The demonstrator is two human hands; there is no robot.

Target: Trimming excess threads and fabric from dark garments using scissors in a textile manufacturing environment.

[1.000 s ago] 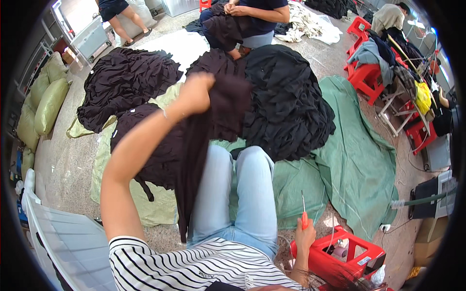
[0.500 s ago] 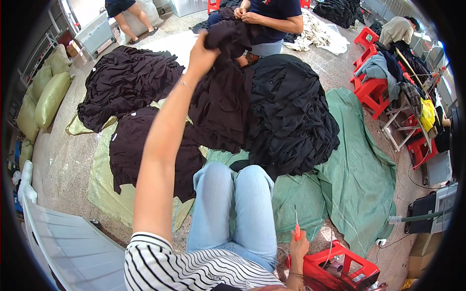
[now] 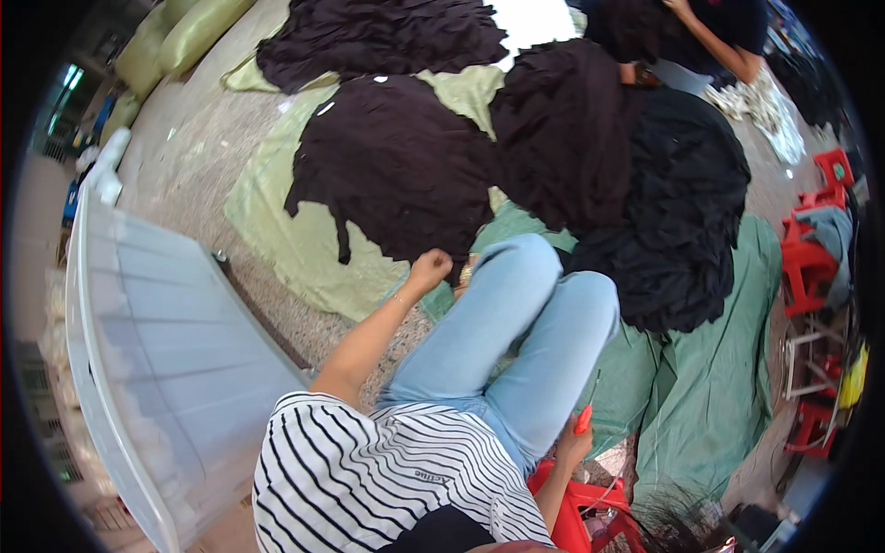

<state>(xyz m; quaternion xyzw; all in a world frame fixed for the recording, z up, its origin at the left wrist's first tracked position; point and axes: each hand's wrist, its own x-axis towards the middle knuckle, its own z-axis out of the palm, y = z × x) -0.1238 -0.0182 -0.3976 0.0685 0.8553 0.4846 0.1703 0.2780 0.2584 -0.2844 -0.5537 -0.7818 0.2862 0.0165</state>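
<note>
My left hand [image 3: 430,271] is low beside my left knee, its fingers curled closed at the lower edge of a heap of dark brown garments [image 3: 392,166]. Whether cloth is pinched in it, I cannot make out. Down by my right thigh, my right hand [image 3: 573,446] grips a red-handled tool [image 3: 583,420] with a thin metal shaft pointing up and away. Another dark brown heap [image 3: 562,138] lies beyond my knees, and a black cloth heap [image 3: 682,212] sits to its right.
Green sheeting [image 3: 710,369] and yellowish sheeting [image 3: 267,226] lie under the heaps. A large translucent plastic bin [image 3: 175,341] stands close on my left. A red stool [image 3: 599,498] is at my right hip. A co-worker [image 3: 728,37] sits at the far right.
My view has swung left and down. The left hand has come down from holding up dark brown cloth near the co-worker, and that cloth is no longer in it. The right hand keeps its tool.
</note>
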